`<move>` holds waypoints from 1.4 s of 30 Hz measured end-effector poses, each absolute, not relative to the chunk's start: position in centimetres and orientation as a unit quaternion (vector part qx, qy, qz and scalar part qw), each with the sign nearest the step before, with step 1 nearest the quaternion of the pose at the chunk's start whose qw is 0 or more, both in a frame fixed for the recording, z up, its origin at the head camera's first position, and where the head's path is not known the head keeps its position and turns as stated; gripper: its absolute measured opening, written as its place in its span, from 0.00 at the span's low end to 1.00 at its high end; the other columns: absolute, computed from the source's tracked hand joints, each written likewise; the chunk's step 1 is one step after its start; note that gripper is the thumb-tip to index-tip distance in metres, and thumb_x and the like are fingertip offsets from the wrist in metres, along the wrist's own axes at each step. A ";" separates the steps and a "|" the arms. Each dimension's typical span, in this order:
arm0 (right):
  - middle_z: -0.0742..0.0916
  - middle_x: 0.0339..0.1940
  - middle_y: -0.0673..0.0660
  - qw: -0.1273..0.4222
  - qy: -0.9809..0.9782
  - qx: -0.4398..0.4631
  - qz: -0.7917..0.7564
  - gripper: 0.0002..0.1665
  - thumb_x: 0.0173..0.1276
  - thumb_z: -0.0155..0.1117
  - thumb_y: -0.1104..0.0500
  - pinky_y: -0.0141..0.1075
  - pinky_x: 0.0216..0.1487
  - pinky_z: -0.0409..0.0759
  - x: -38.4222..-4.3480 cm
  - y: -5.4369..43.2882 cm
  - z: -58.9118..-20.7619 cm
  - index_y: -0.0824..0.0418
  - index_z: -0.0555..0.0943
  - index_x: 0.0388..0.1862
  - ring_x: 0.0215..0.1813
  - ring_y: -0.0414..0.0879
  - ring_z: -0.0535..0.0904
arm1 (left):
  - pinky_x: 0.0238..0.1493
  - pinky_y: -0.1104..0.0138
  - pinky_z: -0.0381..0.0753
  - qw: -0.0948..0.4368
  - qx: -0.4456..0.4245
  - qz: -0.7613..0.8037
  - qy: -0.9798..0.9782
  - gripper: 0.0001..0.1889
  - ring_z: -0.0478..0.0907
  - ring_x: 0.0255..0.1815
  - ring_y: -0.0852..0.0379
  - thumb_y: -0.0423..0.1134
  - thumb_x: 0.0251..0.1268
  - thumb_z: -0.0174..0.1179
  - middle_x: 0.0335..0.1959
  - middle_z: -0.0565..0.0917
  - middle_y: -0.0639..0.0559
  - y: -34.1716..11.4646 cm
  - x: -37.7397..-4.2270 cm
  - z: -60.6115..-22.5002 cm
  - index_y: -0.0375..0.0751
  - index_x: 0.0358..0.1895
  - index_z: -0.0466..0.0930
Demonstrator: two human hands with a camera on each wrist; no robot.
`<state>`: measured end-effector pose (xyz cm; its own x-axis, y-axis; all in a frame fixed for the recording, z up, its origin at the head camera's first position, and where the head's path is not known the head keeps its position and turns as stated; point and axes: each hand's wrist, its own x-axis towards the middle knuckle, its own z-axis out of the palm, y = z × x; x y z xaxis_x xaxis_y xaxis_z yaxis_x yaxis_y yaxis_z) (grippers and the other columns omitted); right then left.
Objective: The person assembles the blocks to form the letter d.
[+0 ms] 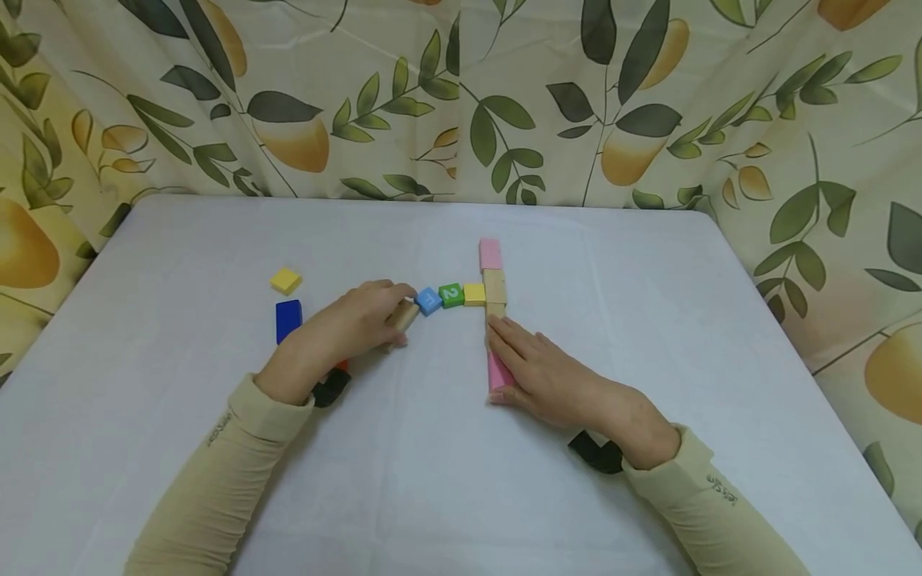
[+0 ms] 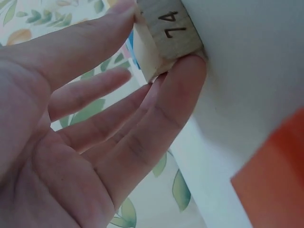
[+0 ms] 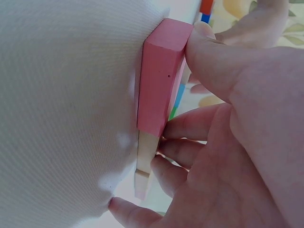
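Note:
On the white-covered table, my left hand [image 1: 367, 320] pinches a small wooden block [image 1: 403, 315] between thumb and fingers, at the left end of a short row. Dark digits mark the block's face in the left wrist view. That row holds a blue block [image 1: 428, 301], a green block [image 1: 451, 295] with a 2, and a yellow block [image 1: 474, 294]. It meets an upright line of a pink block [image 1: 490, 254], wooden blocks [image 1: 495, 286] and a nearer pink block [image 1: 499, 373]. My right hand [image 1: 551, 376] rests along this line, fingers extended, thumb at the nearer pink block's end.
Left of my left hand lie a yellow block [image 1: 286, 281] and a dark blue block [image 1: 289, 320]. An orange-red block [image 2: 275, 175] shows beside my left hand, mostly hidden by the wrist in the head view. A patterned curtain [image 1: 403, 104] hangs behind the table's far edge.

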<state>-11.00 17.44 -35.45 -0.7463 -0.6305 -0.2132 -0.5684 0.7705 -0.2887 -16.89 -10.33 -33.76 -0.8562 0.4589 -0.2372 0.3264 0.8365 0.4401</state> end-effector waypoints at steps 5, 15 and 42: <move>0.51 0.83 0.62 0.152 0.928 -0.322 -0.106 0.51 0.71 0.60 0.42 0.63 0.75 0.56 -11.0 17.5 -35.4 0.66 0.49 0.80 0.83 0.59 0.46 | 0.44 0.63 0.78 0.170 0.208 0.199 0.942 0.34 0.74 0.46 0.50 0.40 0.61 0.70 0.54 0.78 0.43 -10.0 -16.8 -33.8 0.38 0.70 0.68; 0.51 0.83 0.63 0.151 0.929 -0.323 -0.104 0.52 0.71 0.60 0.41 0.63 0.75 0.56 -11.0 17.4 -35.3 0.67 0.50 0.80 0.83 0.59 0.46 | 0.46 0.62 0.79 0.157 0.218 0.210 0.940 0.34 0.74 0.47 0.50 0.41 0.62 0.69 0.55 0.78 0.42 -10.1 -16.6 -33.9 0.38 0.70 0.67; 0.51 0.83 0.62 0.149 0.929 -0.323 -0.102 0.51 0.72 0.59 0.41 0.63 0.75 0.56 -11.0 17.5 -35.4 0.66 0.49 0.80 0.83 0.59 0.46 | 0.64 0.51 0.76 0.186 0.170 0.214 0.944 0.34 0.71 0.66 0.43 0.40 0.66 0.65 0.66 0.74 0.39 -12.9 -16.5 -31.9 0.39 0.73 0.64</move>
